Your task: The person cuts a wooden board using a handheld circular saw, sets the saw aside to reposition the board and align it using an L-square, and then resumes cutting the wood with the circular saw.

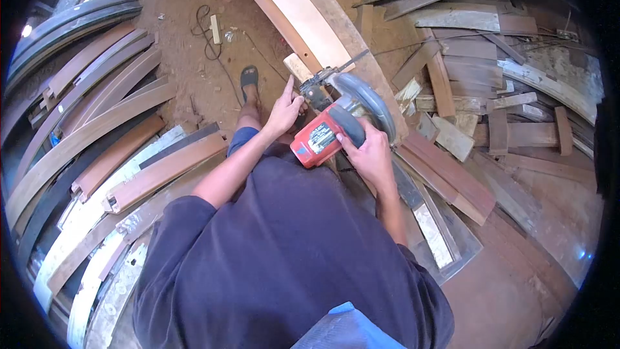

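Note:
A circular saw with a red motor housing (321,137), a dark handle and a grey blade guard (369,98) sits over the near end of a long wooden board (303,10). Wrapped round the saw's handle is my right hand (373,152). My left hand (284,110) is at the saw's front left, its index finger stretched out towards a small wood block (297,68) and the other fingers partly bent. It shows nothing in its grasp; whether it touches the saw's base I cannot tell. The blade is hidden under the guard.
Curved wooden pieces (90,116) lie stacked along the left. Planks and offcuts (465,71) are piled on the right. A dark cord (210,39) loops over the dirt floor (174,0), near my sandalled foot (249,77).

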Demonstrator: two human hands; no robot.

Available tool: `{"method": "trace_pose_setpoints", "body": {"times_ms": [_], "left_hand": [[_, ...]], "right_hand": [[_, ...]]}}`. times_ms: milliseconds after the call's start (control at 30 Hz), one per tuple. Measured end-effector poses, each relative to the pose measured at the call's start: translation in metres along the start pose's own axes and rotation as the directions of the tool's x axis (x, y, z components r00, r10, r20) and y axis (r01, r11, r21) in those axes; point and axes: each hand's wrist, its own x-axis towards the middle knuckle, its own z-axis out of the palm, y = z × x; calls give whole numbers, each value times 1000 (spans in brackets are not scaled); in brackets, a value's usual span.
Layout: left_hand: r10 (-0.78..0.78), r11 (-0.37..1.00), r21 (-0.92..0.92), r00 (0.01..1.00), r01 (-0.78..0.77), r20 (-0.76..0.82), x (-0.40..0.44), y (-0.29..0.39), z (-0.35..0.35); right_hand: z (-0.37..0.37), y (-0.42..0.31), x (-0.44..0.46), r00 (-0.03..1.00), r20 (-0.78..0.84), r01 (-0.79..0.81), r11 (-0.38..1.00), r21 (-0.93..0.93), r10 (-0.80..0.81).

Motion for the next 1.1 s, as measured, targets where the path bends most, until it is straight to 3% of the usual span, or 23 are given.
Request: {"method": "trace_pose_setpoints", "body": {"times_ms": [33, 167, 233, 333, 433, 767, 867, 1100], "left_hand": [[11, 997, 78, 999, -9, -33, 1, -2, 4], [-50, 992, 113, 997, 56, -62, 6, -4, 5], [57, 960, 277, 993, -27, -101, 10, -3, 5], [71, 952, 303, 992, -37, -102, 17, -3, 0], [94, 939, 341, 990, -52, -109, 20, -5, -5], [45, 962, 271, 993, -13, -112, 29, -4, -13], [148, 929, 356, 982, -98, -114, 46, -24, -22], [28, 954, 298, 991, 13, -132, 40, 8, -26]], "right_hand": [[4, 1, 0, 1000, 2, 1, 1000, 0, -1], [22, 7, -3, 998, -39, 45, 999, 12, -45], [23, 6, -2, 996, -68, 70, 994, 88, -64], [27, 1, 4, 995, -84, 55, 998, -9, -56], [25, -9, 9, 1000, -21, 17, 999, 34, -16], [19, -9, 22, 998, 52, 28, 994, 110, -34], [23, -12, 32, 997, 73, -27, 995, 91, 21], [22, -27, 39, 999, 42, 0, 995, 95, -4]]}}
